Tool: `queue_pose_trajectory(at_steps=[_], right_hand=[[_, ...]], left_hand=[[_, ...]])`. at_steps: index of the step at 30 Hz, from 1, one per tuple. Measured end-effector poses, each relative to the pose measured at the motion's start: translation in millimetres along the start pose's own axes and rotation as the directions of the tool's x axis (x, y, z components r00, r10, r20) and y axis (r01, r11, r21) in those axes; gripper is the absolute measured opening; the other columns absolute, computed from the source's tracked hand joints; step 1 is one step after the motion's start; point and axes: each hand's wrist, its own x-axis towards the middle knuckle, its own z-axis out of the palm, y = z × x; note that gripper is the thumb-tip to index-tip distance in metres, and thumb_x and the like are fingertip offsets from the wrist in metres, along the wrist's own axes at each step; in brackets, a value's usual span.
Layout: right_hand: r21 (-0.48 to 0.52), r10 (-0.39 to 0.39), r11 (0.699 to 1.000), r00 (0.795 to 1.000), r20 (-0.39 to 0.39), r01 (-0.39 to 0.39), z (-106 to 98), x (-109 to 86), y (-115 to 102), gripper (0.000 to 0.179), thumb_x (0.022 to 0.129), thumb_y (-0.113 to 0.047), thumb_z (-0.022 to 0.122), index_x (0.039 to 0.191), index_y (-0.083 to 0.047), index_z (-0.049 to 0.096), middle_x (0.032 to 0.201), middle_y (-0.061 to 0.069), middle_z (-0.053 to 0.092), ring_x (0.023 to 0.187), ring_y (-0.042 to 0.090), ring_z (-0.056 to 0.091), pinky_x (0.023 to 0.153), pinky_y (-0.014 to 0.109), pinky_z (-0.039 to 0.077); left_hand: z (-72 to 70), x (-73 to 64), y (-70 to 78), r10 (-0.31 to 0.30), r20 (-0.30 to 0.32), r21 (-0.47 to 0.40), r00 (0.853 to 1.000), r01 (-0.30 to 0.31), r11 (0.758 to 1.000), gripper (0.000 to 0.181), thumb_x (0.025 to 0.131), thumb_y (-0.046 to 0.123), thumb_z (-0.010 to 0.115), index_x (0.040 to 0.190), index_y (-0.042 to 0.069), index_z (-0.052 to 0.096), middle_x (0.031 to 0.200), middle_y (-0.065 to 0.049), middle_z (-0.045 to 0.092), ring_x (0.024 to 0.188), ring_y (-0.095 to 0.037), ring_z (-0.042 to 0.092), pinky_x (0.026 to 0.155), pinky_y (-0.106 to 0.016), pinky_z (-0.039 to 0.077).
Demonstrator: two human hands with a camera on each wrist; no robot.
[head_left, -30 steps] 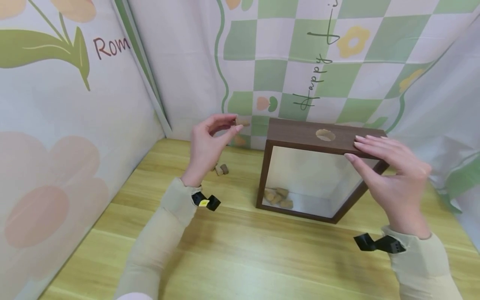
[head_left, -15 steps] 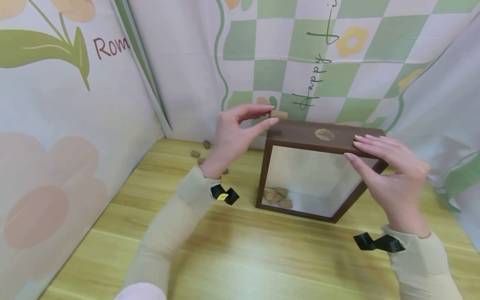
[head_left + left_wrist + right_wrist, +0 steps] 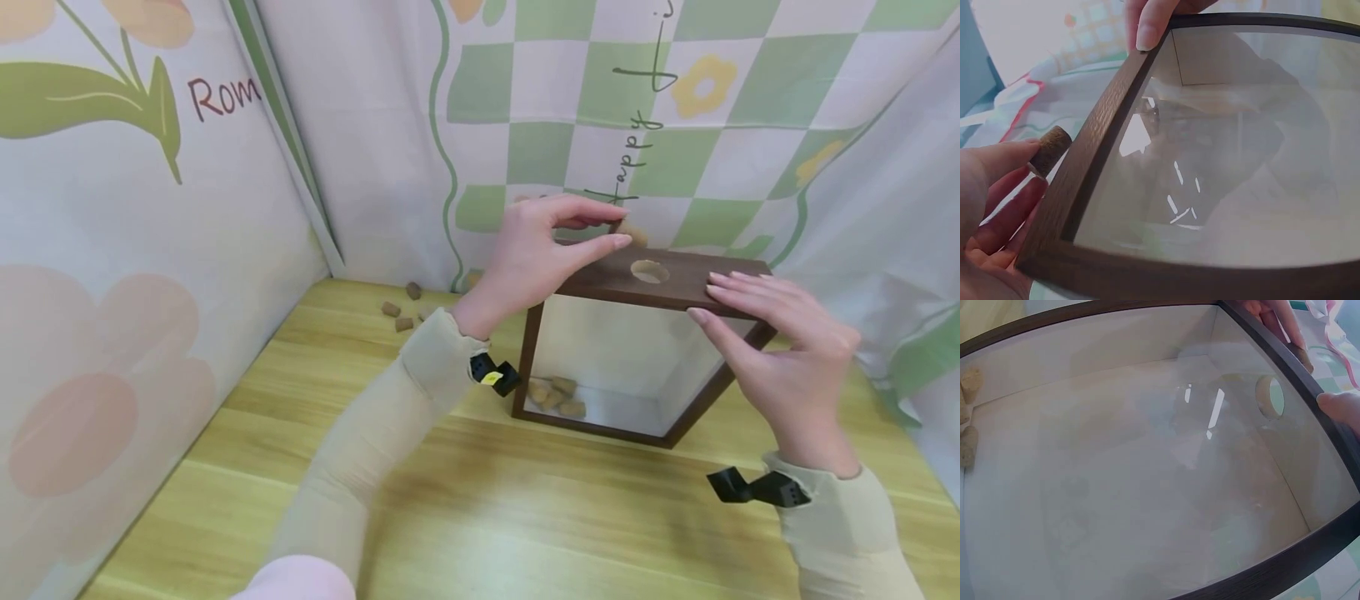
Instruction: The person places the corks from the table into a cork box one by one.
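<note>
One cork (image 3: 633,233) pinched in the left hand (image 3: 531,256); right hand (image 3: 795,350), fingers straight, on one box (image 3: 675,287); at least four corks (image 3: 572,409) inside

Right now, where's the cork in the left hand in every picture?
Head: the cork is right of the middle, pinched by the left hand.
Left wrist: the cork is left, beside the dark box frame.
Right wrist: the cork is top right, beyond the frame.
Shared landmark: that frame.

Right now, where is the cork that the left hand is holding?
In the head view, the cork appears slightly above and left of the round hole in the box's top, pinched by the left hand.
</note>
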Motion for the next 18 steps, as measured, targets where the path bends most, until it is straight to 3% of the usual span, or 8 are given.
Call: queue_pose_trajectory(at_steps=[5,11,18], right_hand=[[0.000,-0.001,1.000,1.000,-0.003,0.001,0,0.4,0,0.031,0.081,-0.022,0.089,0.096,0.003,0.080,0.101,0.021,0.074,0.106,0.014,0.069,0.103,0.035,0.049],[-0.004,-0.004,1.000,1.000,-0.002,0.004,0,0.3,1,0.031,0.081,-0.023,0.089,0.096,0.003,0.080,0.100,0.022,0.074,0.107,0.014,0.069,0.103,0.036,0.049],[-0.022,-0.003,1.000,1.000,0.006,0.003,-1,-0.2,1,0.032,0.082,-0.024,0.089,0.097,0.003,0.080,0.101,0.021,0.074,0.107,0.012,0.069,0.103,0.035,0.048]], left_hand=[[6.9,9.6,3.9,-0.013,0.100,0.026,0.995,0.011,1.000,0.029,0.091,0.022,0.080,0.117,0.010,0.077,0.114,0.005,0.074,0.103,0.004,0.062,0.092,-0.013,0.046],[12.0,17.7,6.3,-0.057,0.204,0.081,0.977,0.041,0.996,0.028,0.094,0.022,0.078,0.119,0.010,0.076,0.114,0.005,0.073,0.104,0.002,0.062,0.093,-0.011,0.045],[16.2,20.6,6.5,-0.086,0.270,0.186,0.959,0.036,0.982,0.031,0.094,0.024,0.078,0.121,0.011,0.075,0.116,0.005,0.073,0.106,0.000,0.064,0.092,-0.010,0.044]])
